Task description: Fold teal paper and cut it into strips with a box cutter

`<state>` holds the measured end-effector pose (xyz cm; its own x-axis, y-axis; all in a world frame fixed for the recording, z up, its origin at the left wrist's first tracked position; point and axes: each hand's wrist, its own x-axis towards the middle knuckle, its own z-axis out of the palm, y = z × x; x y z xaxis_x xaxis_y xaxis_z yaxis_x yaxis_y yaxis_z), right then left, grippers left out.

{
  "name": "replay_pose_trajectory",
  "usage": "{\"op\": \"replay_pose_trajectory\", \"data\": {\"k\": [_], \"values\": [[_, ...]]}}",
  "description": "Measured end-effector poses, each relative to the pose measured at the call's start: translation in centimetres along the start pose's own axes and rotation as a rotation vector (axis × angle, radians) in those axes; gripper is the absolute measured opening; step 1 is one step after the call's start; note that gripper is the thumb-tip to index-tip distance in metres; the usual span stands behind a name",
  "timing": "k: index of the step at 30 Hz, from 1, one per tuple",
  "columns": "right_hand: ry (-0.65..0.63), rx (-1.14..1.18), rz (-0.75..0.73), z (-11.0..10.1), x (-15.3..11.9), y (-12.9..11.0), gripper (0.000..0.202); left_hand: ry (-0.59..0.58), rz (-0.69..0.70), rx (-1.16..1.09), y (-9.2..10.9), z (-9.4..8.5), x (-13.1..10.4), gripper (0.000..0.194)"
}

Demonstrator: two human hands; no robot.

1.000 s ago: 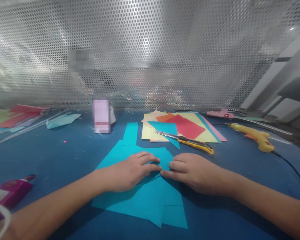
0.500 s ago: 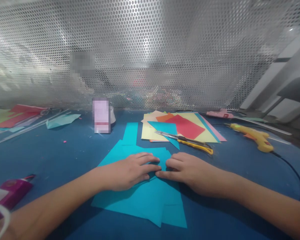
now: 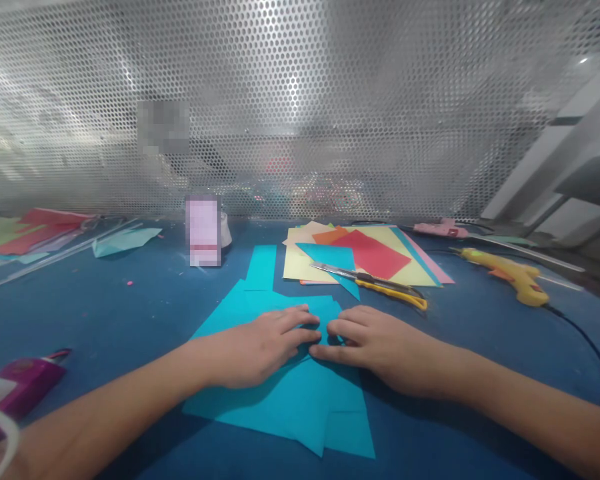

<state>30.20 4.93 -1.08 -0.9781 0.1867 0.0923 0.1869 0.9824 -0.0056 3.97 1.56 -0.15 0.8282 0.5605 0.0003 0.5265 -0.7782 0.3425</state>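
Overlapping sheets of bright blue paper [image 3: 260, 407] lie on the dark blue table in front of me. My left hand [image 3: 265, 343] rests palm down on them, its fingers spread and pointing right. Facing it, my right hand [image 3: 375, 343] touches the paper with thumb or index tip, the other fingers bent; whether it pinches a paper edge is hidden. A small gap separates the fingertips of both hands. Behind them a narrow blue strip [image 3: 261, 268] touches the pile's back edge.
Coloured sheets [image 3: 385, 257] lie at the back with a yellow cutter [image 3: 395, 287] on top. A yellow glue gun [image 3: 517, 277] is on the right, a magenta tool [image 3: 30, 383] at the left edge. A blurred phone-like object [image 3: 203, 230] stands before the perforated metal panel [image 3: 290, 87].
My left hand has shifted slightly down, its thumb now tucked out of sight. The fingers of my right hand have moved slightly left. The papers look nearly unchanged.
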Motion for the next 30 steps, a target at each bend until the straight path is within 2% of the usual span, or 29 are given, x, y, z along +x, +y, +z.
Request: {"op": "replay_pose_trajectory", "data": {"k": [8,13,22,30], "values": [[0.013,-0.045,-0.024,-0.4,0.1,-0.2,0.047,-0.042,-0.024,0.012,0.3,-0.4,0.1,0.04],[0.043,-0.036,-0.029,-0.6,0.1,-0.2,0.042,-0.013,-0.005,0.02,0.2,-0.2,0.0,0.039],[0.04,0.027,0.128,-0.8,-0.3,0.2,0.043,-0.07,-0.005,0.057,0.2,-0.5,-0.2,0.044],[-0.018,-0.023,0.171,-2.1,-0.8,0.6,0.029,-0.066,0.022,0.077,0.2,-0.5,-0.1,0.046]]}}
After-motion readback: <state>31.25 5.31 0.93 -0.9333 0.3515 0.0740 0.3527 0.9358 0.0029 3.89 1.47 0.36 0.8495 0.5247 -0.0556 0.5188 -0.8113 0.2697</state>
